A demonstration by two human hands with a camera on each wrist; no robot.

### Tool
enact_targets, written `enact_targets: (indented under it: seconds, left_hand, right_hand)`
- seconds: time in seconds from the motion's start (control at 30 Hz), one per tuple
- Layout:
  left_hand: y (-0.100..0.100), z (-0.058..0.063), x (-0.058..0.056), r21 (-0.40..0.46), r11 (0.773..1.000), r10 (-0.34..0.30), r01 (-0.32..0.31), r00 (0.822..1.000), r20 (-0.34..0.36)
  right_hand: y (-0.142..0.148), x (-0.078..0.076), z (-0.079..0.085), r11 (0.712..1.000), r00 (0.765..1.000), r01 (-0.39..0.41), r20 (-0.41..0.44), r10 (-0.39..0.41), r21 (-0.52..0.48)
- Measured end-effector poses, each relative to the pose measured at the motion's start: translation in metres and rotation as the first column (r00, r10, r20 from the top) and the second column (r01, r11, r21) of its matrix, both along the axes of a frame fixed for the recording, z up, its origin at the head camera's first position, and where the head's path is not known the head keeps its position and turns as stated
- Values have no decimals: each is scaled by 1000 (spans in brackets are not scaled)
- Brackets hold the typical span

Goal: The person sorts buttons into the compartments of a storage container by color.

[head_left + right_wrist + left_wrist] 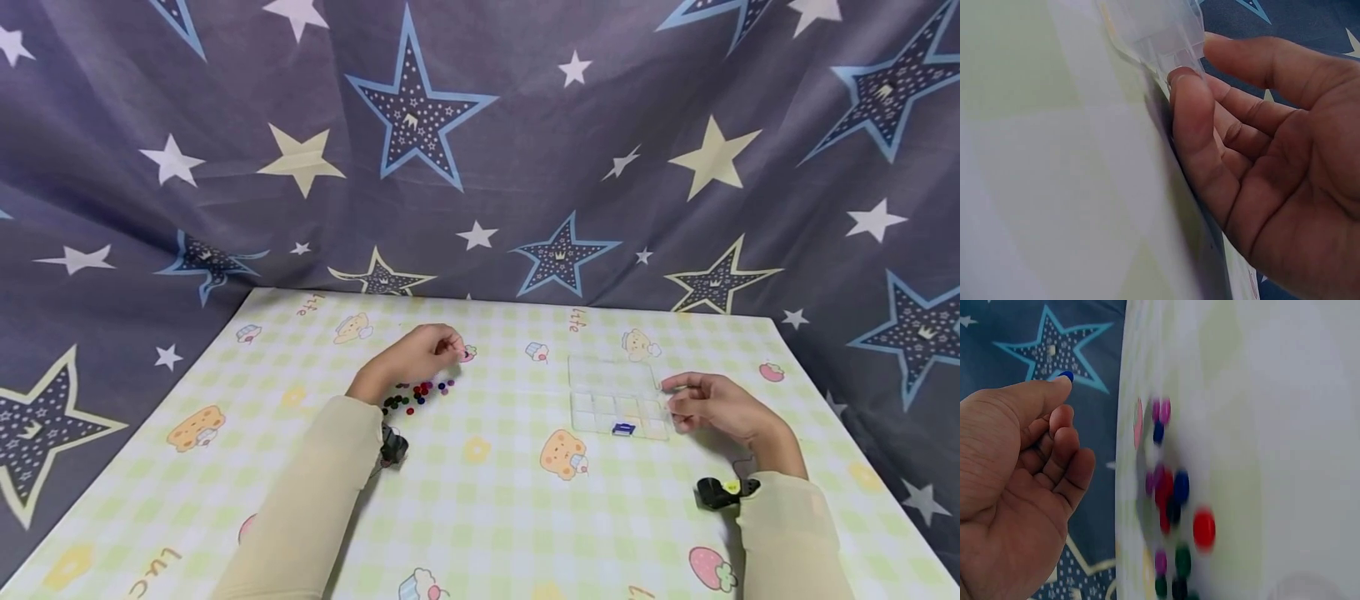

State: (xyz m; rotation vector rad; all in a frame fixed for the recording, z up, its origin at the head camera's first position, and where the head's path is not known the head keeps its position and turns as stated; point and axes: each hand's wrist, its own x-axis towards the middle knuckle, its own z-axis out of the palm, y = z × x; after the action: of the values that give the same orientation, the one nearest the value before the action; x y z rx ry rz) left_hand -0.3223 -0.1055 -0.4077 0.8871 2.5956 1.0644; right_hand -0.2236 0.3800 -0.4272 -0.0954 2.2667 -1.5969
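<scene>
My left hand [420, 354] hovers above a loose group of small beads [1204, 529] on the table. Between its thumb and forefinger it pinches a small blue bead [1066, 375]; the other fingers curl inward. The scattered beads are red, green, purple, pink and dark blue. Over on the right lies a clear plastic compartment box [603, 405], its see-through lid [611, 375] folded back away from me. My right hand [716, 408] holds the box at its right end, thumb and fingers at the edge. Something blue [623, 429] shows at the box's front side.
A pale green checked cloth [480, 517] printed with cakes, bears and strawberries covers the table. Behind it hangs a dark curtain [510, 150] with stars. Each wrist wears a small black camera, the right one [720, 492] close over the cloth.
</scene>
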Motion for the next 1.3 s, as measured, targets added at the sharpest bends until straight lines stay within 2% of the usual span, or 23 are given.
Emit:
enact_targets:
  seconds: [0.17,0.37,0.7,1.3]
  left_hand:
    - [24,-4,-2,45,999,-29,29,1000,-2]
    - [51,-10,-2,32,997,-66,66,998,-10]
    - [88,-11,5,51,988,-144,148,987,-64]
    - [141,-15,15,33,969,-243,246,967,-72]
  right_hand:
    - [2,0,0,1000,1000,2,0,-2,-2]
    - [2,0,1,1000,1000,-6,6,6,-5]
    - [0,-3,1,1000,1000,-7,12,7,3]
    - [2,-2,0,1000,1000,-15,18,15,-17]
